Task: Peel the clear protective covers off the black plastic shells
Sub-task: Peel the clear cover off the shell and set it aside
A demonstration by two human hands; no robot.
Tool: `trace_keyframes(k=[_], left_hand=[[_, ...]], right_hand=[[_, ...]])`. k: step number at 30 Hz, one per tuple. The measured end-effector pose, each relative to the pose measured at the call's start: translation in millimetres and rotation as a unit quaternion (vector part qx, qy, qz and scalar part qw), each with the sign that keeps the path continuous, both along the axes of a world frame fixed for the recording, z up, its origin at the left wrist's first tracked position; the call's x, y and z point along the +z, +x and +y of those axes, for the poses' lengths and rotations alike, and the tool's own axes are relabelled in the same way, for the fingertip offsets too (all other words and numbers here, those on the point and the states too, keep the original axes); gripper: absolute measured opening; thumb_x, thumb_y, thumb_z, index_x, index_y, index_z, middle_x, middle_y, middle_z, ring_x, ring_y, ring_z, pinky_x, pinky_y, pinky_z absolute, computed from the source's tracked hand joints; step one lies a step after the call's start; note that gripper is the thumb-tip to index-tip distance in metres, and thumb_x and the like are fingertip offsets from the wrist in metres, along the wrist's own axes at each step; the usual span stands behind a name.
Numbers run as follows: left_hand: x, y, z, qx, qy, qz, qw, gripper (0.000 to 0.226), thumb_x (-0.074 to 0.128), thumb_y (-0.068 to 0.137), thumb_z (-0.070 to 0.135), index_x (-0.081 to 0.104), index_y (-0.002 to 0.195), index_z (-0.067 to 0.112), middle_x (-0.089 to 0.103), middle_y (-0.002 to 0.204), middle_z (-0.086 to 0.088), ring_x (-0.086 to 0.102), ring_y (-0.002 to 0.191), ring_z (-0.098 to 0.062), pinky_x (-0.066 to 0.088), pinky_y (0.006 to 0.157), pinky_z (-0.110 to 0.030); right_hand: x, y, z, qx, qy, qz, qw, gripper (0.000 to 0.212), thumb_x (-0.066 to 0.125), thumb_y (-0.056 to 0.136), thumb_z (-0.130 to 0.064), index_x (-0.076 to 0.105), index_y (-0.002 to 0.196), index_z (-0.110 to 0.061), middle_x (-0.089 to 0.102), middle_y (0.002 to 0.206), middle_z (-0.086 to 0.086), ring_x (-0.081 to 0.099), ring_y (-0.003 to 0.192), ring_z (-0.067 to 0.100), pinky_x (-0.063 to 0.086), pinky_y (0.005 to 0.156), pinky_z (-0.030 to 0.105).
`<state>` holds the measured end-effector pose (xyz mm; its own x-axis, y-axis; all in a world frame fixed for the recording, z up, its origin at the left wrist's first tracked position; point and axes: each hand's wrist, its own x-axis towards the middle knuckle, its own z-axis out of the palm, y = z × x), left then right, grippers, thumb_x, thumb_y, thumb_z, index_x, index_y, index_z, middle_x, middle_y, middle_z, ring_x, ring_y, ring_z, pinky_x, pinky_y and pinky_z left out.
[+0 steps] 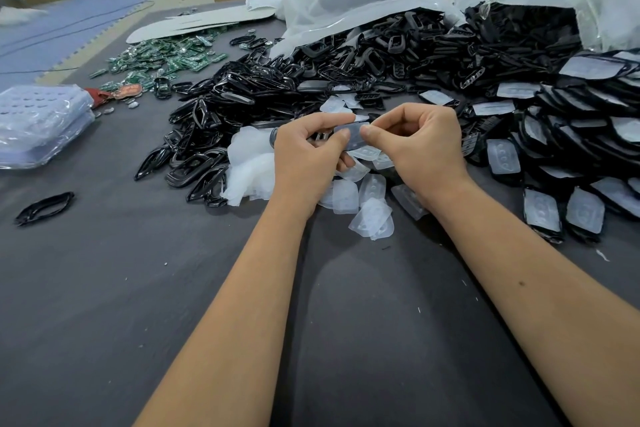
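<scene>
Both hands meet over the grey table (pixel 104 288) on one part. Curled around a black shell (pixel 273 139), the left hand (pixel 306 156) has its thumb lying along the top and its fingers tucked beneath, so only the shell's dark end shows past the knuckles. Thumb and forefinger of the right hand (pixel 420 146) pinch the near edge of the clear cover (pixel 349 135) sitting on that shell — a tight pinch, with the other fingers folded loosely into the palm.

Judging by its look, the cover is a thin moulded film: almost weightless, flexible, slick, and likely to crease or slip if taken anywhere but at a lifted corner or rim. The shell seems stiff and light, so it can be held firmly by its sides while the film is drawn off; how far the cover has already parted from the shell cannot be told, since the fingers hide the seam.

Directly below the grip and towards the person lies a scatter of discarded covers (pixel 370 215). To the right of the grip sit shells still wearing their covers (pixel 540 208). Beyond the grip and to its left spreads the heap of bare black shells (pixel 242 94) — with a soft white bag (pixel 249 167) just beside the left hand.
</scene>
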<state>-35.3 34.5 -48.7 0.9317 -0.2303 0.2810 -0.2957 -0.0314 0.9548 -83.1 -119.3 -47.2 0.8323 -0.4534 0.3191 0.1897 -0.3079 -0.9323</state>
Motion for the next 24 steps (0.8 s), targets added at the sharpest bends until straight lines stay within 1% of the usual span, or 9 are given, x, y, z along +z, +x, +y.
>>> trace_keyframes(k=[3,6,9,12,16,19,21,24], left_hand=[[0.8,-0.6,0.4,0.0,-0.005,0.0,1.0,0.02,0.066,0.092,-0.001,0.078,0.105,0.009,0.074,0.07,-0.004,0.066,0.053,-0.02,0.052,0.053,-0.024],[1.2,-0.6,1.2,0.001,-0.012,-0.001,1.0,0.021,0.066,0.092,-0.001,0.078,0.105,0.009,0.076,0.074,-0.001,0.067,0.054,-0.02,0.053,0.054,-0.024],[0.6,-1.0,0.9,0.0,-0.006,-0.001,1.0,0.024,0.065,0.091,-0.003,0.079,0.106,0.01,0.077,0.079,-0.001,0.067,0.054,-0.02,0.053,0.054,-0.025],[-0.1,-0.9,0.5,-0.002,-0.001,-0.002,1.0,0.026,0.064,0.09,-0.004,0.079,0.106,0.011,0.077,0.077,-0.001,0.067,0.054,-0.019,0.052,0.054,-0.025],[-0.5,0.3,0.6,-0.003,-0.004,-0.002,1.0,0.026,0.064,0.09,-0.003,0.079,0.105,0.011,0.076,0.075,0.001,0.067,0.054,-0.019,0.052,0.053,-0.024],[-0.3,0.5,0.6,-0.001,-0.007,0.0,1.0,0.024,0.065,0.091,-0.003,0.079,0.105,0.011,0.076,0.074,-0.001,0.067,0.053,-0.019,0.051,0.052,-0.024],[-0.4,0.8,1.1,-0.003,-0.009,0.001,1.0,0.023,0.066,0.091,-0.003,0.079,0.104,0.011,0.075,0.073,-0.001,0.066,0.053,-0.02,0.051,0.052,-0.024],[-0.2,0.9,1.9,-0.01,-0.016,0.007,1.0,0.023,0.066,0.091,-0.003,0.079,0.103,0.011,0.075,0.075,0.0,0.066,0.054,-0.02,0.051,0.052,-0.024]], right_hand=[[0.0,-0.1,-0.7,0.001,-0.003,0.001,1.0,0.015,0.09,0.079,-0.019,0.076,0.074,-0.017,0.075,0.069,0.001,0.068,0.062,0.012,0.056,0.062,0.027],[0.7,-0.6,-0.6,0.013,-0.005,0.006,1.0,0.014,0.09,0.079,-0.018,0.077,0.076,-0.017,0.076,0.072,0.002,0.069,0.065,0.014,0.059,0.066,0.031],[1.4,-1.0,-0.5,0.013,-0.007,0.005,1.0,0.014,0.09,0.08,-0.017,0.076,0.076,-0.017,0.076,0.072,0.001,0.069,0.065,0.014,0.059,0.067,0.031],[1.5,-0.8,-0.4,0.005,-0.005,0.006,1.0,0.014,0.09,0.08,-0.018,0.077,0.076,-0.017,0.076,0.072,0.002,0.071,0.066,0.017,0.06,0.068,0.034],[0.8,-0.2,0.0,-0.003,-0.003,0.009,1.0,0.014,0.091,0.078,-0.018,0.077,0.075,-0.016,0.076,0.071,0.002,0.074,0.071,0.026,0.061,0.069,0.036],[0.5,0.2,0.1,-0.004,-0.004,0.011,1.0,0.014,0.091,0.078,-0.019,0.077,0.075,-0.016,0.076,0.071,0.001,0.074,0.072,0.026,0.061,0.068,0.035],[0.4,0.7,-0.4,-0.005,-0.003,0.01,1.0,0.014,0.091,0.078,-0.019,0.077,0.074,-0.017,0.076,0.071,0.001,0.074,0.07,0.025,0.06,0.067,0.033],[-0.1,1.3,-0.9,-0.004,-0.003,0.007,1.0,0.014,0.091,0.077,-0.019,0.077,0.074,-0.018,0.076,0.07,0.0,0.07,0.064,0.015,0.058,0.065,0.029]])
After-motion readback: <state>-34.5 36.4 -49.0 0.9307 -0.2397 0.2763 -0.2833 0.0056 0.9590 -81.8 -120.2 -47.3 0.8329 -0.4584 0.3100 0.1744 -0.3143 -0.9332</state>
